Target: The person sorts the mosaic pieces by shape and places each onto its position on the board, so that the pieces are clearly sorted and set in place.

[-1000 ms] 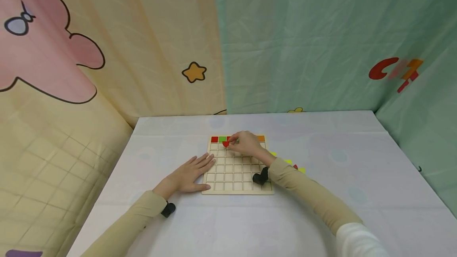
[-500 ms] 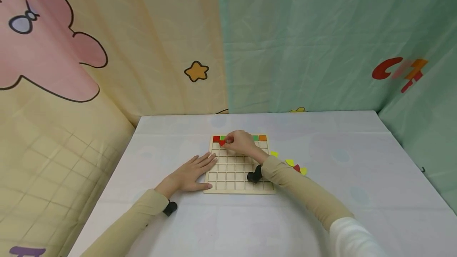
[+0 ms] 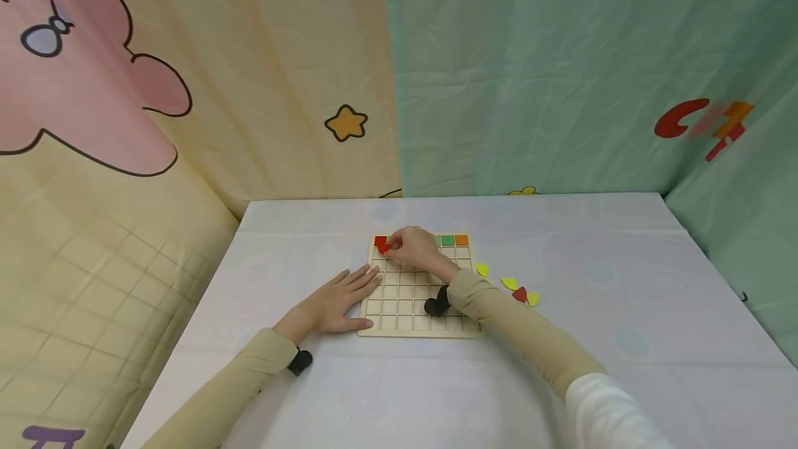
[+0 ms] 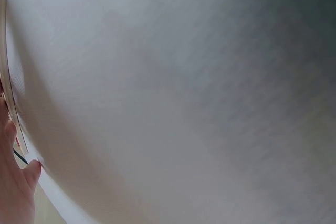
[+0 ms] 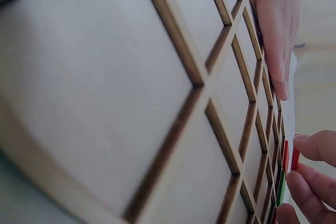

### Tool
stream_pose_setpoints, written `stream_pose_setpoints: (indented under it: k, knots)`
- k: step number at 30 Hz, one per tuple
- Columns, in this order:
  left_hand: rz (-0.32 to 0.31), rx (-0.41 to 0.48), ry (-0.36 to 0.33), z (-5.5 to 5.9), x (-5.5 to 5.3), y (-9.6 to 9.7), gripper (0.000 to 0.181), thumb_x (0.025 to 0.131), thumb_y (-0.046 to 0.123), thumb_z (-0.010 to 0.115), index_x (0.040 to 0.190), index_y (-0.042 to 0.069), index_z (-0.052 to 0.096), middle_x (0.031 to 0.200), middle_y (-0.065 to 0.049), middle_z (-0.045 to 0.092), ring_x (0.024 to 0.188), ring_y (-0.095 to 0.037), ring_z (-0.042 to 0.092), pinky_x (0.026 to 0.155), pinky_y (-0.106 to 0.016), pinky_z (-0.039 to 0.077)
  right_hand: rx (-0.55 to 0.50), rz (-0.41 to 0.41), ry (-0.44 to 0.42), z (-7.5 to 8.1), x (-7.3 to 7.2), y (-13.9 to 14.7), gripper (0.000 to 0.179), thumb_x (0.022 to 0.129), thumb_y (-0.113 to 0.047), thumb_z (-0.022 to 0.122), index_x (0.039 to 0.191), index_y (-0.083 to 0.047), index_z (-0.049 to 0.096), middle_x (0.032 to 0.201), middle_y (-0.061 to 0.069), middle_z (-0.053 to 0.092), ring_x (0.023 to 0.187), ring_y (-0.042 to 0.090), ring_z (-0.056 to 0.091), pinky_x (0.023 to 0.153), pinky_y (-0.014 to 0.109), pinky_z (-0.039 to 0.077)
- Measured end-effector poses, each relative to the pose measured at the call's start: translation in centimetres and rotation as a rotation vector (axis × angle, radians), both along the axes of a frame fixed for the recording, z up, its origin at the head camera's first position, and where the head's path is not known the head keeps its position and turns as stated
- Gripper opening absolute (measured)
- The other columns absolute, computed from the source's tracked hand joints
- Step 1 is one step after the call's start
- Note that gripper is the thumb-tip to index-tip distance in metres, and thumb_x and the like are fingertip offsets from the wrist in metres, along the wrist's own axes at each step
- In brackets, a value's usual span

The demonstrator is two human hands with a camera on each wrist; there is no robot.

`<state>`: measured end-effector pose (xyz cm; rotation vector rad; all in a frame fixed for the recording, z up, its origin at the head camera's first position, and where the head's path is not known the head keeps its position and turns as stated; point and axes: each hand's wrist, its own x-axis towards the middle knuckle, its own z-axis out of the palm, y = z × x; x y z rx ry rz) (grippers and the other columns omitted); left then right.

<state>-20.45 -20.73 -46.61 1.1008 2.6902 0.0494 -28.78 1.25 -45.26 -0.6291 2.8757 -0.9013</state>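
Note:
A wooden grid board lies on the table, with coloured squares along its far row. My left hand lies flat with spread fingers on the board's left edge; the left wrist view shows only part of this hand and the board's edge. Between thumb and fingers, my right hand pinches a small flat red piece with a curved edge. That piece is over the far left corner, close to the red square. The right hand covers the middle of the far row.
Right of the board lie loose curved pieces: a yellow piece, another yellow piece, a red piece and a third yellow piece. A green square and an orange square fill the far right cells.
My right hand has shifted left along the far row with the red piece, from near the third cell to the far left corner. The left hand has stayed in place on the board.

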Motion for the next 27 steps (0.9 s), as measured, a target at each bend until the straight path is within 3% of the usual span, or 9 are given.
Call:
stream_pose_setpoints:
  k: [27]
  knots:
    - [0.016,-0.023,-0.012,-0.10,-0.08,0.14,0.089,0.091,0.068,0.041,0.156,0.018,0.008,0.164,0.001,0.005,0.151,-0.021,0.004,0.121,-0.050,0.013,0.052,-0.020,-0.018,-0.60,-0.53,-0.88,0.025,0.083,-0.031,0.075,0.102,-0.016,0.075,0.087,-0.005,0.073,0.075,0.010,0.066,0.060,0.022,0.049]
